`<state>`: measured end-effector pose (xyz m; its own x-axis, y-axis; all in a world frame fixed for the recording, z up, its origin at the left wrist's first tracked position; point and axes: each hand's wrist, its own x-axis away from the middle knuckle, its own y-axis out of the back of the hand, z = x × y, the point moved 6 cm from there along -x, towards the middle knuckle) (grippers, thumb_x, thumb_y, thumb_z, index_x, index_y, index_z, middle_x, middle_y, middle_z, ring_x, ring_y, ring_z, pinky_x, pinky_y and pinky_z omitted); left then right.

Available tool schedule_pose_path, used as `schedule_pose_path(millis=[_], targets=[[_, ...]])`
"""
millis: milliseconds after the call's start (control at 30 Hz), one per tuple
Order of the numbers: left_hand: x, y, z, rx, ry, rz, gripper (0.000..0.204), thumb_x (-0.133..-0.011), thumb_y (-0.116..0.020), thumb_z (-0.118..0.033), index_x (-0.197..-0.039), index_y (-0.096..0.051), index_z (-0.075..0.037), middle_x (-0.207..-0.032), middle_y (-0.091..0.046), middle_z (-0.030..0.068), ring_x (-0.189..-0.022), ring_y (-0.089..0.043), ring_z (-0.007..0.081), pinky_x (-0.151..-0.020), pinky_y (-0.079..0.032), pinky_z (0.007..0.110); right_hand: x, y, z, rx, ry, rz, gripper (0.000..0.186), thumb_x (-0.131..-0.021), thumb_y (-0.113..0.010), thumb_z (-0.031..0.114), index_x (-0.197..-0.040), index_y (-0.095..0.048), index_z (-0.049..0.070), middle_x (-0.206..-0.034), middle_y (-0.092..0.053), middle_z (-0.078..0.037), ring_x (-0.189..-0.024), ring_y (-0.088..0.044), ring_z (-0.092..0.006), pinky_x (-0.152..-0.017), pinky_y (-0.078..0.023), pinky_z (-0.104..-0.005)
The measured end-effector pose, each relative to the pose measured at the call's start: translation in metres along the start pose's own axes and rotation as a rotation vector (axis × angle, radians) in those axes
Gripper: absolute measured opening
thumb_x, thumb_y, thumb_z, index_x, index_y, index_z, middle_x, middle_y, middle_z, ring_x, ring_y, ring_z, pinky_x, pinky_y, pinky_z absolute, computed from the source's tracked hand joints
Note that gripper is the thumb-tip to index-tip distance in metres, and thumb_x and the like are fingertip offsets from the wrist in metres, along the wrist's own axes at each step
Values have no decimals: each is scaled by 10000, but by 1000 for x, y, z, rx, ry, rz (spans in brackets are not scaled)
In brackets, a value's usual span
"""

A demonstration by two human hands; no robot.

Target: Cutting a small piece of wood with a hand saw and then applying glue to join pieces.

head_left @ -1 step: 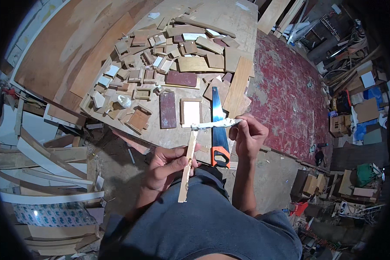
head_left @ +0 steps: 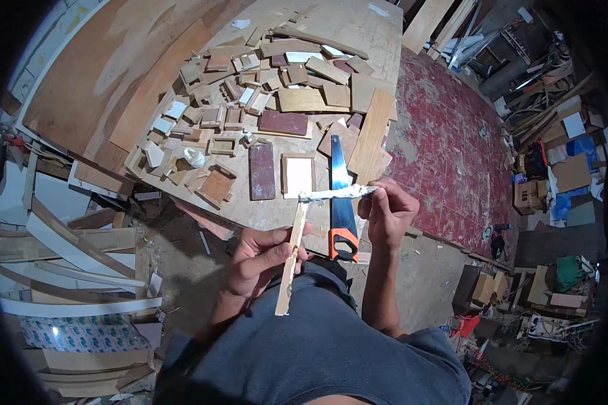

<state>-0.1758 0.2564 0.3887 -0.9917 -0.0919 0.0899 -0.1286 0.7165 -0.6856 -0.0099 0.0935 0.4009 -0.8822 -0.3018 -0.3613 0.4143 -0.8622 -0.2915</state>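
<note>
My left hand (head_left: 257, 260) pinches a narrow, pale wooden strip (head_left: 284, 290) upright in the picture, its side streaked with cream-coloured paste. My right hand (head_left: 392, 209) grips a slim stick (head_left: 338, 194) coated in white paste between thumb and fingers; the stick's far end touches the strip's top. Beneath them on the worktable (head_left: 378, 34) lie a hand saw (head_left: 343, 239) with an orange-and-black handle, a small framed white panel (head_left: 297, 174) and a maroon board (head_left: 261, 172).
Many small wooden boxes (head_left: 223, 145) and offcuts (head_left: 311, 98) cover the worktable, with a white pot (head_left: 193, 157) among them. Plywood sheets (head_left: 101, 81) stand left, curved white strips (head_left: 81, 304) lie lower left, and clutter (head_left: 564, 175) fills the right beyond a red floor (head_left: 446, 148).
The lower end of the wooden strip in my left hand has shifted very slightly to the left. Otherwise both hands keep their grips.
</note>
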Motion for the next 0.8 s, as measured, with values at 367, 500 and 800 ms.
schedule_pose_path(millis=[367,500,800], targets=[[4,0,1,105,-1,16,415,-919,-624,-118,-1262,-553,104,-873,-669,139,-698,-614,162,-614,-518,255,7,-15,6,44,69,19,129,-906,-644,36,-917,-677,-89,-758,-622,-106,-534,-584,-137,-442,-439,-250],[6,1,1,218,-2,77,407,-946,-578,-94,-1291,-521,111,-910,-688,128,-734,-646,130,-679,-529,239,8,-4,4,37,100,-8,130,-905,-651,45,-914,-680,-81,-761,-621,-113,-527,-580,-134,-439,-436,-244],[8,-2,4,202,-10,87,414,-950,-570,-95,-1304,-509,108,-914,-686,131,-729,-641,132,-667,-525,233,8,-11,13,17,189,9,117,-889,-668,40,-928,-684,-70,-800,-638,-135,-530,-581,-131,-426,-434,-235]])
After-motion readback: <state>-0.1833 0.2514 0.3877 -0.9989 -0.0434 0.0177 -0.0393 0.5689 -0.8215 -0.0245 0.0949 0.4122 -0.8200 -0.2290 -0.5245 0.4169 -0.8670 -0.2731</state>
